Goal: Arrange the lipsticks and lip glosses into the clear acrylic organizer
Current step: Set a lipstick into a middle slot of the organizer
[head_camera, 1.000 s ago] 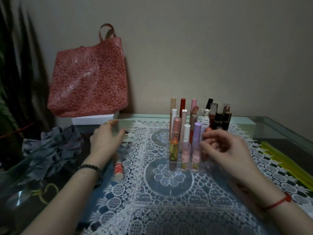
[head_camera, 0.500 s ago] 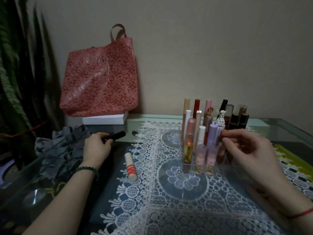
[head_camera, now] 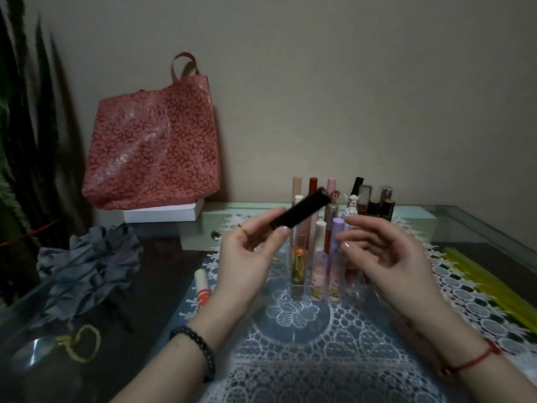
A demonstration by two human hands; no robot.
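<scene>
Left hand (head_camera: 247, 257) pinching a black tube (head_camera: 302, 210), probably lipstick, tip tilted toward 2 o'clock, held up by the organizer (head_camera: 357, 289), right hand (head_camera: 386, 257) loose-fingered, holding nothing, striped tube (head_camera: 202, 289) lying at its 9 o'clock

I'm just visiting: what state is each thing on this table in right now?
Left hand: pinching the black tube, raised.
Black tube: held tilted in the air.
Right hand: open, holding nothing.
Organizer: upright on the lace cloth, tubes standing inside.
Striped tube: lying flat, outside the organizer.
Red bag: upright against the wall.
</scene>
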